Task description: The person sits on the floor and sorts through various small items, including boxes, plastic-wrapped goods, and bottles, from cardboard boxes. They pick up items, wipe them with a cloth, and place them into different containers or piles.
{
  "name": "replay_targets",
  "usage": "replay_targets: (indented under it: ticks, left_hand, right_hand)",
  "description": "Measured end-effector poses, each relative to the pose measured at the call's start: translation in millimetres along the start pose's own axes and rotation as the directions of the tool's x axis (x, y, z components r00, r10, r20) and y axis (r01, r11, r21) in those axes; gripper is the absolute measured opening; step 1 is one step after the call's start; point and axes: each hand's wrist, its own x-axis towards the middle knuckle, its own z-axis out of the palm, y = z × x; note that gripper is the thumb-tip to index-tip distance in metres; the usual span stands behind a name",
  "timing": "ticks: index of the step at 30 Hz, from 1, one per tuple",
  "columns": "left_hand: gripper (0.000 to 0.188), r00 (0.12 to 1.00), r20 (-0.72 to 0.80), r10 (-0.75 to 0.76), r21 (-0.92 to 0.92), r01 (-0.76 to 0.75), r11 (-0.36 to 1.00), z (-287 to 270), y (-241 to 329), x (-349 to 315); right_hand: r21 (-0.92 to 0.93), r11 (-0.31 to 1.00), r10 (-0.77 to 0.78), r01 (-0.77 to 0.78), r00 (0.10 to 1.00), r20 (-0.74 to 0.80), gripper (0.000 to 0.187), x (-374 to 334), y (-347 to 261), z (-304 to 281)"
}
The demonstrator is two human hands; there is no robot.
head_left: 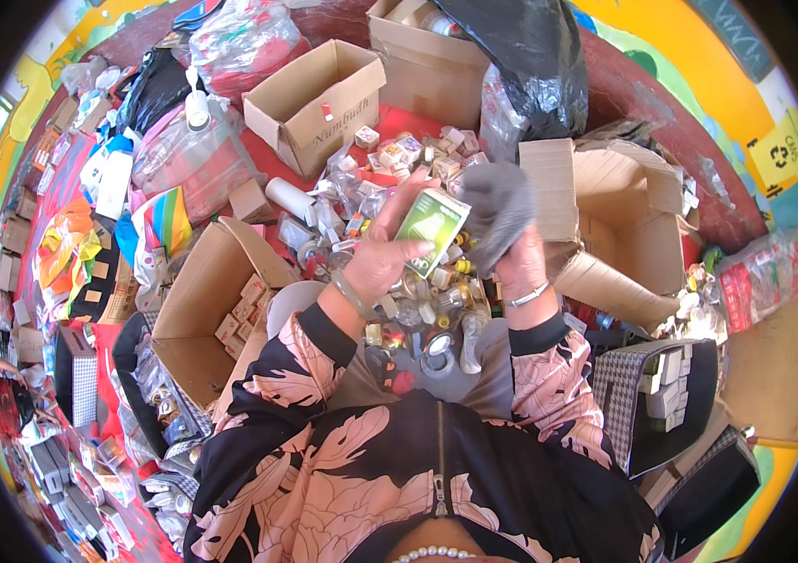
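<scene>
My left hand [375, 266] grips a flat green packet [433, 232] with a pale edge, thumb across its face and fingers behind it. Close beside it, my right hand [519, 267] clasps a grey cloth [500, 208], smeared by motion, which covers most of the fingers. The cloth lies next to the packet's right edge; whether they touch I cannot tell. Under both hands spreads a heap of small glass bottles and vials [441, 305], some with yellow caps. Small printed cartons [402, 150] lie beyond the packet. A white cylindrical container [290, 198] rests left of the heap.
Open cardboard boxes stand around me: one ahead [314, 108], one at right [629, 220], and one at left [216, 319] holding small cartons. A black plastic bag [535, 70] bulges at the back. Checked bins [657, 403] flank my legs. Bags and packages [89, 244] cover the left side.
</scene>
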Motion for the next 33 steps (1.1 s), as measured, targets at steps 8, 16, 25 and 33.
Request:
replay_targets:
  ticks: [8,16,25,33]
  left_hand:
    - [0.077,0.957,0.28,0.07,0.858,-0.282,0.43,-10,-6,1]
    - [0.089,0.988,0.078,-0.13,0.502,0.074,0.862,-7,-26,2]
    - [0.059,0.991,-0.013,-0.13,-0.045,0.13,0.991,-17,-9,-9]
    - [0.049,0.931,-0.015,-0.364,-0.246,0.349,0.904,11,-32,-19]
  right_hand:
    - [-0.085,0.986,0.161,-0.142,0.945,0.285,0.058,-7,15,-10]
    - [-0.101,0.995,0.018,-0.025,0.997,-0.071,0.024,-7,12,8]
    - [-0.749,0.662,-0.306,0.012,0.917,-0.256,0.02,12,-12,-23]
    - [-0.986,0.104,0.158,0.126,0.977,0.142,0.04,-39,10,9]
